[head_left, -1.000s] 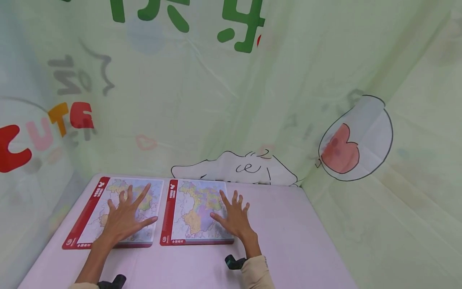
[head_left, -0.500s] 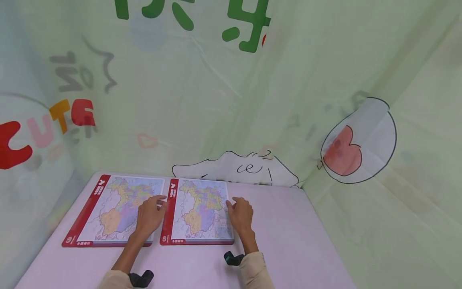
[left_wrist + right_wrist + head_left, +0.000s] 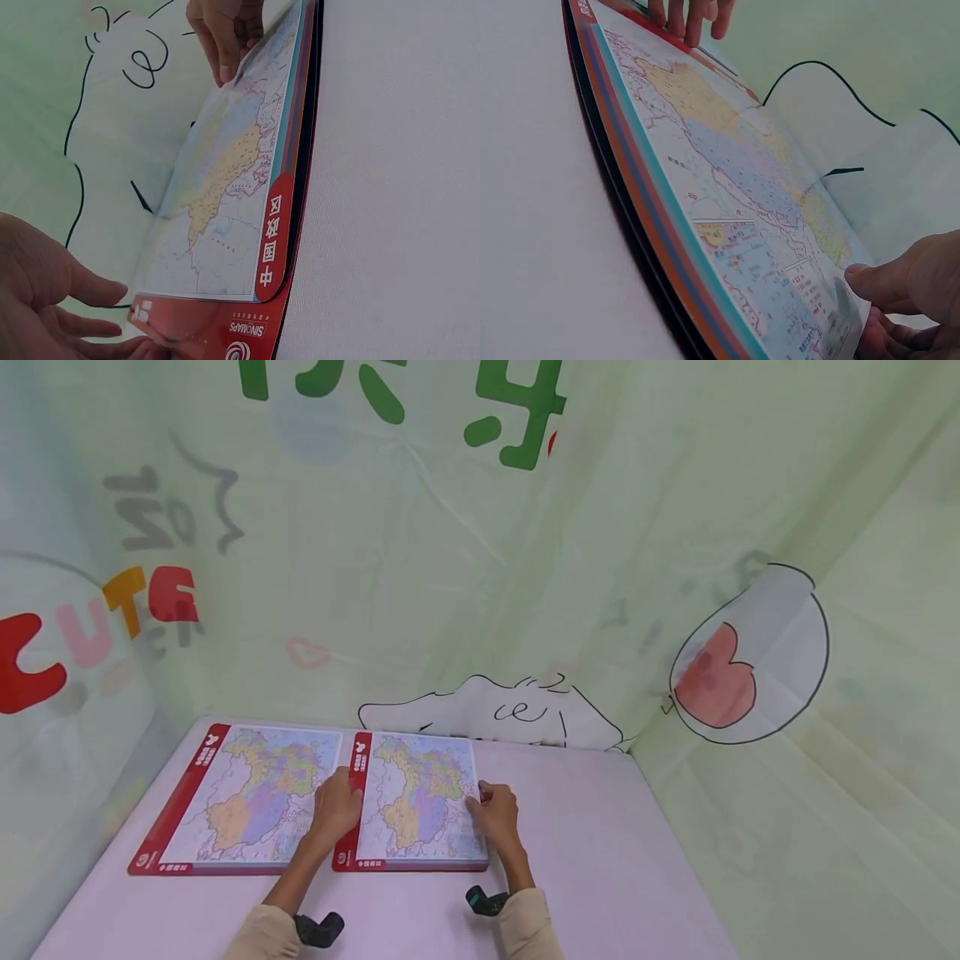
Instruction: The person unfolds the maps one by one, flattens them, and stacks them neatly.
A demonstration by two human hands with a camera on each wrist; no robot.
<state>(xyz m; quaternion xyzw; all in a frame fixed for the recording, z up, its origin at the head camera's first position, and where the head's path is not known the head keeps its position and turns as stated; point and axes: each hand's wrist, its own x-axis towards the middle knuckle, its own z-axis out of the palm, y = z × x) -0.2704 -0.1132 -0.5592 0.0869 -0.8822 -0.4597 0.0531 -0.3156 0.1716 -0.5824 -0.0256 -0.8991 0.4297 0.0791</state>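
Observation:
Two red-bordered maps lie side by side: the left map board (image 3: 247, 810) and the right map board (image 3: 420, 810), whose edge shows several coloured layers in the right wrist view. My left hand (image 3: 335, 810) is at the right board's red left margin. In the right wrist view its fingers (image 3: 676, 19) are fairly straight and touch that margin. My right hand (image 3: 497, 814) pinches the right board's opposite edge, thumb (image 3: 866, 281) on the printed face and fingers partly hidden below the edge.
Both boards lie on a pale pink table (image 3: 592, 843). A light green curtain (image 3: 450, 568) with printed letters and drawings hangs behind and at the sides. A dark wrist device (image 3: 321, 930) sits at the left cuff, another device (image 3: 486, 902) at the right.
My left hand has moved right, off the left board to the right board's left margin. The right hand has gone from spread fingers to pinching the right edge. Both boards stay in place.

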